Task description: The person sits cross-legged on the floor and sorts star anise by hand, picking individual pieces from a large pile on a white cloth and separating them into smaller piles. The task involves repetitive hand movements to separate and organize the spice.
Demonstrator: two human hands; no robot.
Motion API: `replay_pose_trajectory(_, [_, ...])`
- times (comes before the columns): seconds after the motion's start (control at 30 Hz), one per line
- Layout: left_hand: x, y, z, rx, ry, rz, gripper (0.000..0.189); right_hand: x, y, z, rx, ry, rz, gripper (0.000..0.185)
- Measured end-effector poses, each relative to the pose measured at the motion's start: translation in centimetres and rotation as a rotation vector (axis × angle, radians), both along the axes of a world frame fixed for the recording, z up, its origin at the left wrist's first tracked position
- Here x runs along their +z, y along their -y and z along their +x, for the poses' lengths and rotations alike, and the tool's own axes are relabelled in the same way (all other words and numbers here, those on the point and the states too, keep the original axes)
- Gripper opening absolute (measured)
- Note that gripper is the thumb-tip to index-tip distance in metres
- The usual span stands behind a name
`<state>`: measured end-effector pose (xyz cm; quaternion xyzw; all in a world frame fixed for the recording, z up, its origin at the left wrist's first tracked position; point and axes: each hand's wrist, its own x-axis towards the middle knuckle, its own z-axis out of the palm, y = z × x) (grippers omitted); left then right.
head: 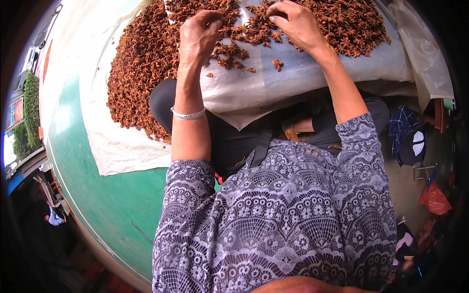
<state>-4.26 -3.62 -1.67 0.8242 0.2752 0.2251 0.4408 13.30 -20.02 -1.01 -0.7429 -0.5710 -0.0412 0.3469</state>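
Dried star anise lies in a large heap (139, 73) on the left and in a second heap (348, 25) at the upper right, on pale plastic sheeting (249, 88). My left hand (201, 33), above the inner edge of the left heap, has its fingers curled; whether it pinches a piece cannot be made out. My right hand (295, 25) is over the near side of the right heap with thumb and forefinger bent towards each other; their tips show no clear piece. Between the hands lie loose star anise pods (229, 55), and a few broken bits (277, 65) lie nearer to me.
A white woven sheet (110, 154) lies under the left heap on a green floor (110, 197). My bent legs are under the near edge of the plastic. At the right are a dark cap (412, 144) and a red plastic bag (435, 199). Another person (55, 217) is far left.
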Motion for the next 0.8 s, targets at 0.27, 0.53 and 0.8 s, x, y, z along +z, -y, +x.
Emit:
replay_pose_trajectory(0.27, [0.1,-1.0,-0.5,0.063,0.010,0.088,0.024,-4.5,1.5,-2.5,-0.002,0.239,-0.178,0.022])
replay_pose_trajectory(0.53, [0.9,0.8,0.0,-0.214,0.085,-0.207,0.032,-2.7,1.3,-2.0,-0.033,-0.227,0.024,0.015])
replay_pose_trajectory(0.8, [2.0,-0.3,0.2,-0.095,0.276,-0.371,0.018,3.8,-5.2,-4.9,0.127,-0.779,0.071,0.026])
